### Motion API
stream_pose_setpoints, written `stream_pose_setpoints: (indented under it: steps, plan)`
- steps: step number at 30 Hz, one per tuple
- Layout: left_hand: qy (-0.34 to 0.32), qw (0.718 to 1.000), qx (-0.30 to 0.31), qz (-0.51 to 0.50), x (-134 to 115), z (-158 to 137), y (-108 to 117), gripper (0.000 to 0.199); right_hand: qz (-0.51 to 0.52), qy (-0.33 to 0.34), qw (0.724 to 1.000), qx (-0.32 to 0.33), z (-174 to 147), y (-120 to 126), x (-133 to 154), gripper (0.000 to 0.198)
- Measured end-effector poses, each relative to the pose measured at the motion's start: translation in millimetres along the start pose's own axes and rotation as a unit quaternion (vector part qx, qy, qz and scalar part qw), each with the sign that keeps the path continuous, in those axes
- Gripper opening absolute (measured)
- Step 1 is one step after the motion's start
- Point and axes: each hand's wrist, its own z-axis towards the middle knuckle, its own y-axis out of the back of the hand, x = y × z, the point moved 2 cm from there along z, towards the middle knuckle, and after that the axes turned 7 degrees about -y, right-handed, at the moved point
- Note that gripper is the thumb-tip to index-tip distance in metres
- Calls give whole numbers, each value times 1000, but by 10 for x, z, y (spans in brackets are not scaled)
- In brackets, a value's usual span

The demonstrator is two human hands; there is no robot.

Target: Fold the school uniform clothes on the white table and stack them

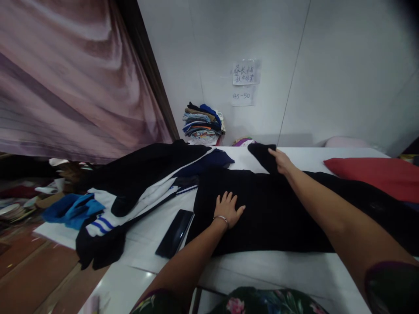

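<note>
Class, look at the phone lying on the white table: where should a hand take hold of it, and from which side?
Probably take the phone by its two long edges, near the middle, coming from above and the left. It lies flat and thin, with white tabletop showing along its left edge, while the black garment and left forearm crowd its right.

Right of the right hand, a red cloth is running past the edge. The forearm is hiding part of the black garment.
</note>
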Motion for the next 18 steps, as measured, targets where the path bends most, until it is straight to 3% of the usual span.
stream_pose_setpoints:
  steps: [4, 8, 12, 15, 18]
  plan:
    - [0, 1000, -3, -2, 3, 3, -4, 74, 243, 42, 969, -22, -293, 502, 183, 41]
    - [-2, 1000, -6, -3, 0, 6, 0, 74, 341, 112, 931, -60, -824, 1045, 202, 39]
    - [0, 1000, 14, -8, -12, 3, 25, 73, 393, 174, 895, -119, -1461, 1422, 157, 33]
    - [3, 999, 38, -29, 4, 30, 79, 72, 381, 151, 892, -190, -1860, 1591, 51, 27]
    - [18, 998, 33, -52, 61, 133, 223, 65, 346, 76, 896, -269, -2079, 1746, -233, 25]
